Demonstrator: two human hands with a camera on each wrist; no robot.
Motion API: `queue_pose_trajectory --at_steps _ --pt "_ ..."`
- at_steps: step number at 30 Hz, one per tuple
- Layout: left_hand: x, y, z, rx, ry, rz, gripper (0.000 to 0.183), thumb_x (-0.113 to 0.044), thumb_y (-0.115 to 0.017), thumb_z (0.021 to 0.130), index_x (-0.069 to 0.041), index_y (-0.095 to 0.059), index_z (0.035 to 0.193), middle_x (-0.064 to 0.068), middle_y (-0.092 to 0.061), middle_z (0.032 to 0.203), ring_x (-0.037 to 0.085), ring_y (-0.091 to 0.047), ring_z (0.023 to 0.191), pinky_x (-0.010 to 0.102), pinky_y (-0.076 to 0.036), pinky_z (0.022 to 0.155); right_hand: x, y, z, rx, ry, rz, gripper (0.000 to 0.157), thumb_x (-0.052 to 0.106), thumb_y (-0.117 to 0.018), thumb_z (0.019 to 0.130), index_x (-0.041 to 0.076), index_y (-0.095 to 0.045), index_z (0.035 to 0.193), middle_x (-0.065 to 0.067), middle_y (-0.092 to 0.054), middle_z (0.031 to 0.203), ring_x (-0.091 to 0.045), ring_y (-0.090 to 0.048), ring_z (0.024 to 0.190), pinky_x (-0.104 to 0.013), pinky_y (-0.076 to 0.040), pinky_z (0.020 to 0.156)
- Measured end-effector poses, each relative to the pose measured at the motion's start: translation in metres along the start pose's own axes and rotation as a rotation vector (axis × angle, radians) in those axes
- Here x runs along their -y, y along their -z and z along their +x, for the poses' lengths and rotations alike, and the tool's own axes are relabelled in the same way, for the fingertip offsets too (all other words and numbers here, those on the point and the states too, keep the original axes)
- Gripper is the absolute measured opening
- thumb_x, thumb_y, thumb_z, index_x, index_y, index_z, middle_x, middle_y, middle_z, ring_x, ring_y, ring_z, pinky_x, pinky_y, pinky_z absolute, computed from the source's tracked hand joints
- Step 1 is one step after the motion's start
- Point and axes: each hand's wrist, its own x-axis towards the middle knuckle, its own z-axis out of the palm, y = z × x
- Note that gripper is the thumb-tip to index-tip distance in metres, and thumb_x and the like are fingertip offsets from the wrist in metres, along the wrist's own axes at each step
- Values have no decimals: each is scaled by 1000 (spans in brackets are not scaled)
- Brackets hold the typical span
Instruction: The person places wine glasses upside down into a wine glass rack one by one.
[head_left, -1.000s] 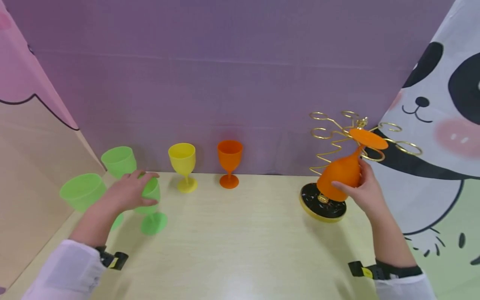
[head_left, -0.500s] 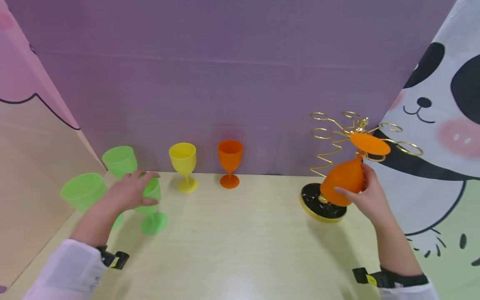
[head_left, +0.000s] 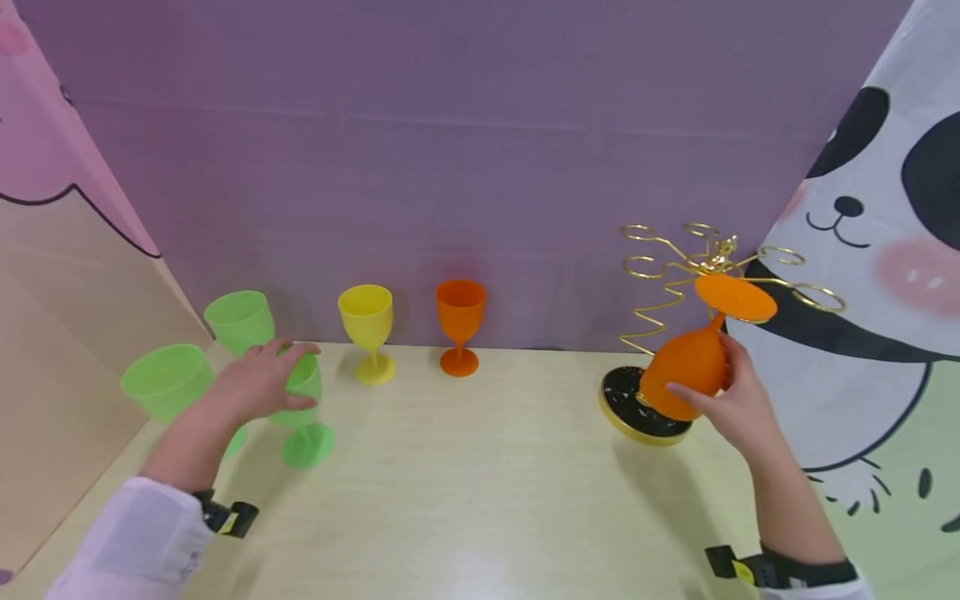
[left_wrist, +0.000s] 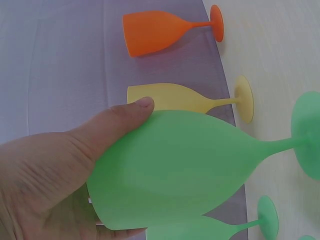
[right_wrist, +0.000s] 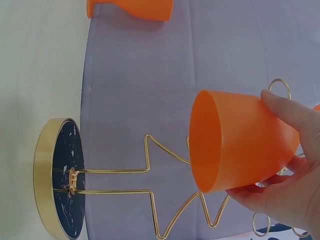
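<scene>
My left hand holds a green goblet round its bowl, thumb on one side and fingers on the other. That goblet is upright, its foot low over or on the table; contact cannot be told. My right hand grips an orange goblet by the bowl. It is upside down and tilted, foot up and mouth down. Just behind it stands a gold wire rack with ring-shaped holders and a round black base. Whether the goblet's stem sits in a ring cannot be told.
Two more green goblets stand at the left, one in front and one at the back. A yellow goblet and another orange goblet stand along the back edge. Behind the table hangs a purple cloth.
My right hand has lowered the orange goblet a little, and its foot has come down in front of the rack's rings. My left hand has stayed on the green goblet.
</scene>
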Motion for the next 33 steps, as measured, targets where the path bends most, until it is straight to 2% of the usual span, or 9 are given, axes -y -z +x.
queue_pose_trajectory --at_steps 18,33 --pt "2 0 1 -4 2 15 76 -43 -71 74 -8 -38 133 34 -35 131 57 -36 109 65 -43 76 -4 -6 -5 -11 8 24 99 35 -68 81 11 3 146 -25 -21 143 -45 -32 117 -66 -34 92" --pt "1 0 0 -7 2 7 76 -43 -71 74 -8 -39 133 34 -34 131 57 -36 109 65 -43 76 -9 -9 -11 7 35 43 97 32 -66 84 22 7 146 -23 -12 148 -46 -27 122 -66 -31 94"
